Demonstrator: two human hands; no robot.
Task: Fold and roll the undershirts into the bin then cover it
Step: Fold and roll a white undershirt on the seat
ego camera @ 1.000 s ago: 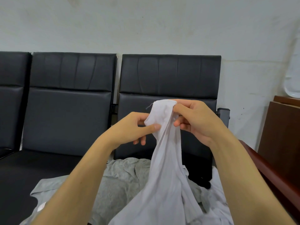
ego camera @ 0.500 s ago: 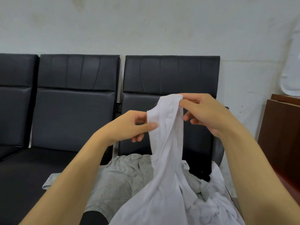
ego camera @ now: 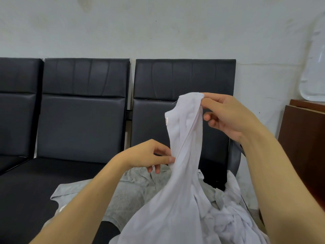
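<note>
Both hands pinch white undershirt (ego camera: 184, 155); small tag (ego camera: 166, 121) unreadable

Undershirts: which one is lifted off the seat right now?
The white undershirt, pinched at its top by the right hand and lower by the left hand. The grey undershirt lies flat.
</note>
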